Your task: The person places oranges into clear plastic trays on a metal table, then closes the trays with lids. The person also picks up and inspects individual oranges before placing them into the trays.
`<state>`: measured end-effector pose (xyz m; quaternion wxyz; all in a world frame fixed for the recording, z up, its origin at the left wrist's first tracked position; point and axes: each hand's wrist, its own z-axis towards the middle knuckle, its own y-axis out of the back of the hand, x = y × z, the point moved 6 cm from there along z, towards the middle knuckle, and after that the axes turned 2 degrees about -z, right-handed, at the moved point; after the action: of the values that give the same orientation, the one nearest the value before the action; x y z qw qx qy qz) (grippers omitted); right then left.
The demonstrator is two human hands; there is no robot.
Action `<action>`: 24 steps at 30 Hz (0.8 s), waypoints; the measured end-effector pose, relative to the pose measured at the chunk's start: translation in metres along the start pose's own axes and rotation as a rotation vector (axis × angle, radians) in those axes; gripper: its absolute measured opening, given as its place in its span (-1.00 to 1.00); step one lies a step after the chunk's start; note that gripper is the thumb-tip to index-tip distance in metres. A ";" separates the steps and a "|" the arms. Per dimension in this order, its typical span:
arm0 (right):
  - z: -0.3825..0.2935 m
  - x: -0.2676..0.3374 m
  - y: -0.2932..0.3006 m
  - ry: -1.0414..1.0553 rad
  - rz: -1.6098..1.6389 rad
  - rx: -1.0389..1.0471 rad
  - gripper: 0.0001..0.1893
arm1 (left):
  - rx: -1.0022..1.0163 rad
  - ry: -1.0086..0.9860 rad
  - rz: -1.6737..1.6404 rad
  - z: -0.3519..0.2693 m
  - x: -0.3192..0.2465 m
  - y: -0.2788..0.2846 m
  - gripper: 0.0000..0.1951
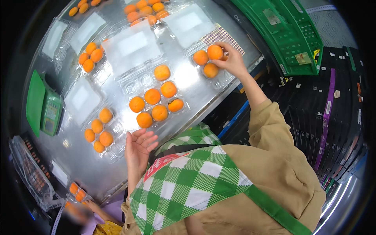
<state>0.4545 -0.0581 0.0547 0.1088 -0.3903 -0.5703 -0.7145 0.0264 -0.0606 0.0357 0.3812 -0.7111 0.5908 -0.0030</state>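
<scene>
My right hand [230,60] has its fingers around an orange persimmon-like fruit [215,52] at a clear plastic tray [221,83] near the right edge of the metal table. More of these fruits sit in that tray, one partly behind my fingers. My left hand [140,147] is palm up with its fingers apart, holding nothing, just below the middle tray [183,109] of several fruits [160,112]. One fruit there [175,105] lies with its calyx showing. To the left, another clear tray [116,147] holds several smaller-looking fruits [97,126].
White sheets [133,47] lie on stacked clear trays. A dotted sticker sheet [226,38], green scale [51,113] and green crate [282,35] surround the work area. Black crates [320,111] stand right; another person's arm [101,211] is at lower left.
</scene>
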 end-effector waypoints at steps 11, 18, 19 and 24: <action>0.040 -0.047 -0.007 -0.018 -0.249 0.149 -0.47 | 0.004 0.020 0.103 0.016 -0.001 -0.021 -0.54; 0.050 -0.050 -0.014 0.030 -0.287 0.254 -0.51 | -0.003 0.013 0.104 0.018 0.003 -0.023 -0.55; 0.051 -0.052 -0.015 0.046 -0.290 0.268 -0.50 | -0.007 0.013 0.106 0.018 0.004 -0.022 -0.56; 0.052 -0.057 -0.007 0.036 -0.087 0.281 -0.49 | -0.017 -0.007 0.100 0.016 0.003 -0.018 -0.56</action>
<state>0.5106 -0.0255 0.0131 0.1416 -0.3332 -0.6790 -0.6386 0.0497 -0.0544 0.0331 0.3767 -0.6840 0.6243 0.0234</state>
